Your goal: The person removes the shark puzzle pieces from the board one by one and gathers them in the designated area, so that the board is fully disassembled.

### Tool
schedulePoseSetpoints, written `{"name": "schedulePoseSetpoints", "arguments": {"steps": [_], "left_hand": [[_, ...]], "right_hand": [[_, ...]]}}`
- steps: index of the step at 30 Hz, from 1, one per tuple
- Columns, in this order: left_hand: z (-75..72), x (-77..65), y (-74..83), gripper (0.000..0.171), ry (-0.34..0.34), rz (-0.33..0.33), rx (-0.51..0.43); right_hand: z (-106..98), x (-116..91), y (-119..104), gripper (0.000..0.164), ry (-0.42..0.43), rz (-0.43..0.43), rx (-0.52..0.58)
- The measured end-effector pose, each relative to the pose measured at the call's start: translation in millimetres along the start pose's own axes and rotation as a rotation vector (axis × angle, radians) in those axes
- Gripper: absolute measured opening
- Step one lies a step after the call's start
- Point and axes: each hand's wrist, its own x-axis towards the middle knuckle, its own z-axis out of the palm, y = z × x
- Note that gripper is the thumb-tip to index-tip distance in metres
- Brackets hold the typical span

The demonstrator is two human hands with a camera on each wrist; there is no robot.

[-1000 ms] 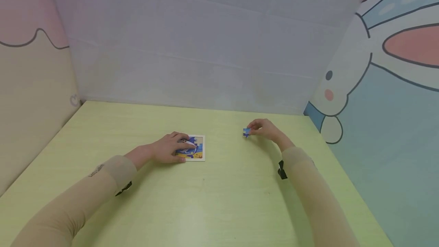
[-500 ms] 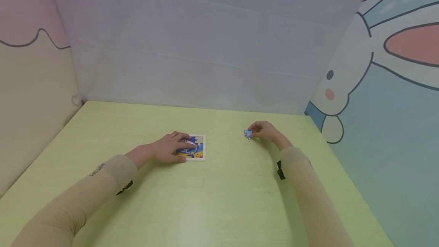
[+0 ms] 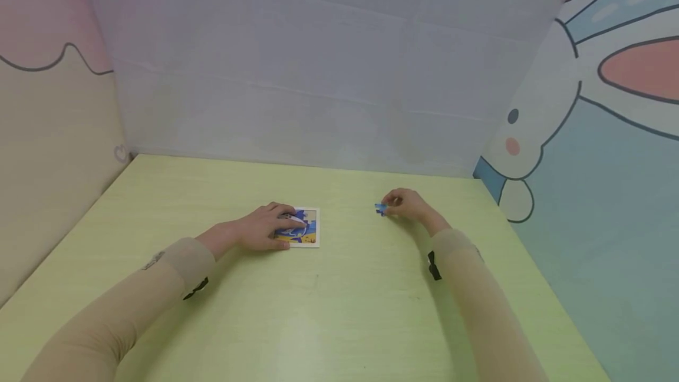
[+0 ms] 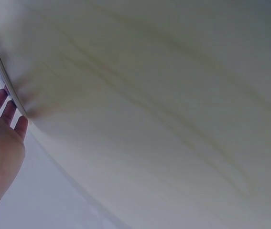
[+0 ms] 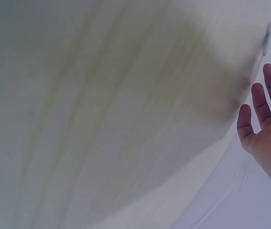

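playroom-like setting: cartoon rabbit wall (image 3: 599, 181), plain grey backdrop (image 3: 318, 63), yellow-green table (image 3: 339, 305).

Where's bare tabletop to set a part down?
Bare: table between the sleeves; the gap from framed puzzle to puzzle piece; the strip along the back wall. Crowded: framed puzzle under the left hand, and puzzle piece pinched by the right hand.

One left hand (image 3: 263, 229) and one right hand (image 3: 409, 204), two in all, shared a single table (image 3: 329, 311) with one framed puzzle (image 3: 318, 229) and one loose jigsaw piece (image 3: 379, 209). Two sleeves (image 3: 101, 317) (image 3: 480, 293) and two black tabs (image 3: 195, 289) (image 3: 434, 266) were also present, as were three walls (image 3: 318, 63), which between them displayed one painted rabbit (image 3: 522, 140) and one small painted heart (image 3: 121, 154).
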Motion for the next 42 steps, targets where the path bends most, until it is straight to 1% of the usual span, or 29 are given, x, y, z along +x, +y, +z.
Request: {"name": "schedulePoseSetpoints", "arguments": {"steps": [3,6,11,16,19,21,24,29,35,42], "left_hand": [[-1.4,0.6,0.8,0.055,-0.001,0.006,-0.017],[-1.5,-0.1,-0.6,0.054,-0.001,0.019,-0.03],[-4.4,-5.4,0.1,0.051,-0.001,0.038,-0.06],[-7.6,-13.7,-1.4,0.049,0.03,0.047,-0.036],[-9.9,-18.1,-3.8,0.048,0.04,0.031,-0.018],[-11.2,-20.1,-5.5,0.048,0.044,0.023,-0.022],[-11.5,-21.8,-7.6,0.049,0.031,0.011,-0.021],[-9.6,-23.0,-9.9,0.049,0.018,0.033,-0.002],[-8.8,-22.7,-10.4,0.048,0.029,0.053,0.001],[-10.4,-20.7,-7.3,0.048,0.021,0.047,-0.029]], "right_hand": [[-1,-1,-6,0.027,0.005,0.004,-0.008],[-2,-5,-18,0.03,0.012,-0.015,-0.008],[0,-6,-40,0.034,0.029,-0.084,-0.009],[9,-4,-64,0.037,0.032,-0.133,-0.018],[16,-3,-80,0.037,0.03,-0.151,-0.002],[22,-1,-89,0.037,0.025,-0.16,0.009],[32,2,-101,0.037,0.015,-0.167,0.012],[50,10,-118,0.037,0.006,-0.167,0.011],[71,23,-132,0.035,-0.024,-0.177,0.011],[82,31,-141,0.03,-0.07,-0.167,0.014]]}}
